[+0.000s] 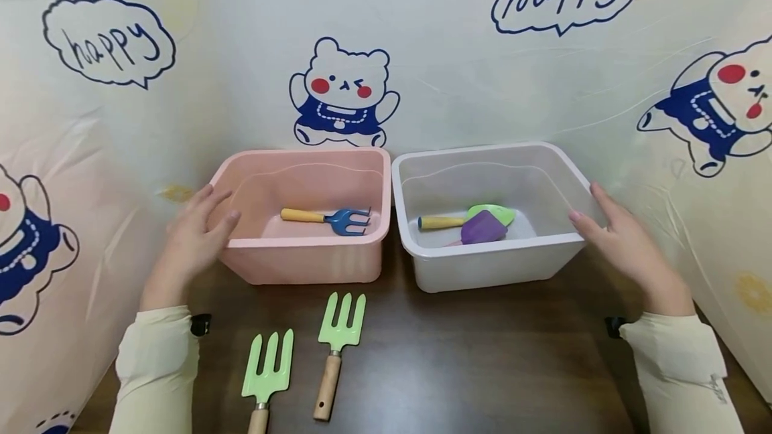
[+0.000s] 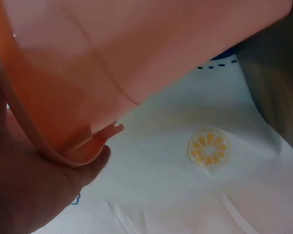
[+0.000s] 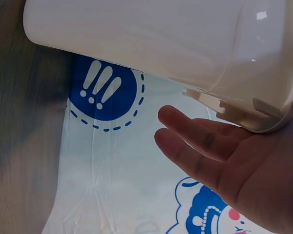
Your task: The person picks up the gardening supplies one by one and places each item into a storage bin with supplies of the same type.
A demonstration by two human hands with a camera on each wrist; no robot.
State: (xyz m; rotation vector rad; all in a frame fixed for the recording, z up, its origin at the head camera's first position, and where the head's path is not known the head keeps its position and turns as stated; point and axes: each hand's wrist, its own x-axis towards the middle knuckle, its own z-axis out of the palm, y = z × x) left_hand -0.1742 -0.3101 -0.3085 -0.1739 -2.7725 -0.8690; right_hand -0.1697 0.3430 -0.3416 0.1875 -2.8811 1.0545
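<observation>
A pink bin (image 1: 301,263) and a white bin (image 1: 494,273) stand side by side. My left hand (image 1: 191,240) grips the pink bin's left rim, thumb over the edge; the left wrist view shows a finger under the rim (image 2: 78,163). On the white bin's right rim, my right hand (image 1: 630,250) holds with the thumb over the edge, while its lower fingers (image 3: 200,156) extend beneath, off the wall. A blue fork with a yellow handle (image 1: 304,215) lies inside the pink bin. In the white one, a purple trowel (image 1: 484,228) overlaps a green trowel (image 1: 491,209).
Two green forks with wooden handles, one (image 1: 340,327) near the pink bin and another (image 1: 267,374) farther left, lie on the dark table (image 1: 470,367). Behind and beside the bins hangs a pale printed cloth (image 1: 446,79).
</observation>
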